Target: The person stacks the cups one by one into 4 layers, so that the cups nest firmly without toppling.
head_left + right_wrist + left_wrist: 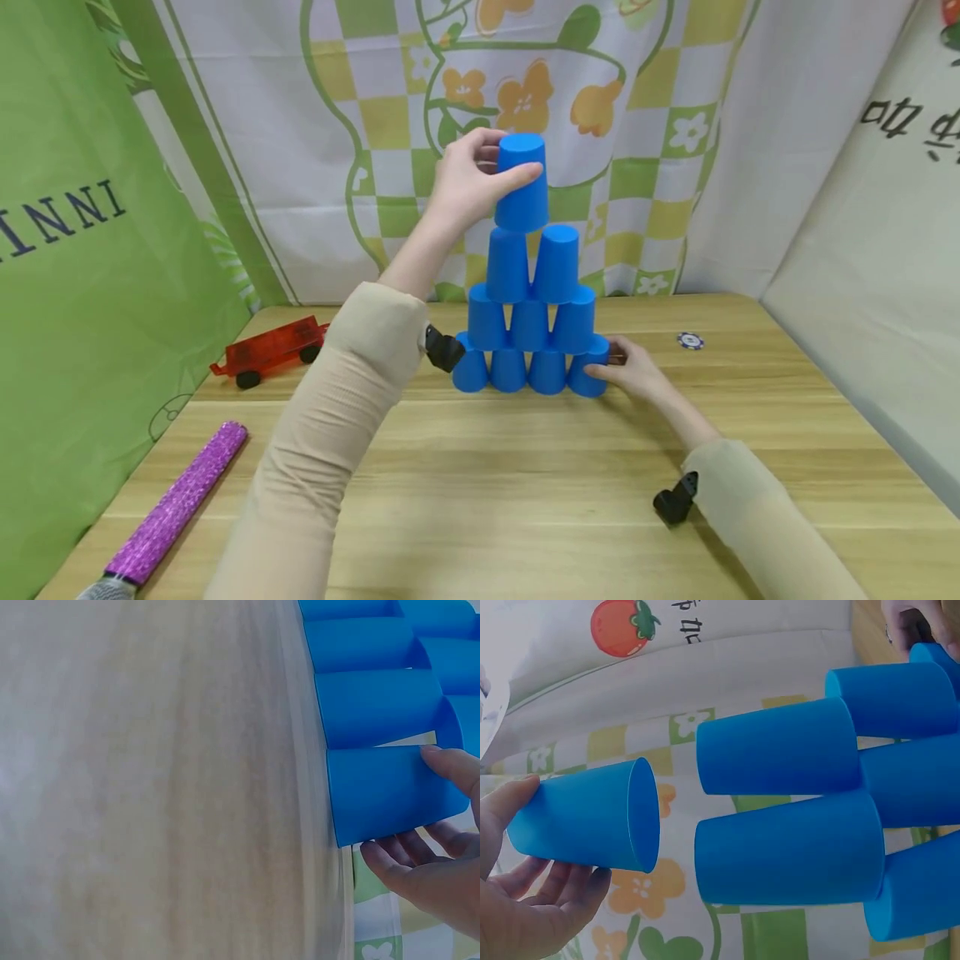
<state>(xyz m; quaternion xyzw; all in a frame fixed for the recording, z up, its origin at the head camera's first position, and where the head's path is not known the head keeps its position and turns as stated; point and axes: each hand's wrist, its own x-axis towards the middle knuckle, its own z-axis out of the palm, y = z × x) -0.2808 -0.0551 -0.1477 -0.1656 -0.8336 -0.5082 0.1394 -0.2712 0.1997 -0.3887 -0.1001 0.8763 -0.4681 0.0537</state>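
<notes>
My left hand [467, 185] grips an upside-down blue cup [522, 200] between thumb and fingers, above a pyramid of upside-down blue cups. The left wrist view shows a gap between this cup [585, 817] and the two top-row cups, the nearer being a blue cup [787, 851]. Low on the right, my right hand [636, 372] holds the end cup [587, 377] of the bottom row, which stands on the table. In the right wrist view its thumb and fingers lie on opposite sides of that cup [390, 791].
On the wooden table [480, 483], a red toy trailer [273, 350] with black wheels stands at the left. Nearer lies a glittery purple stick [180, 504]. A blue and white chip [690, 340] lies right of the pyramid. A patterned curtain [390, 125] hangs behind.
</notes>
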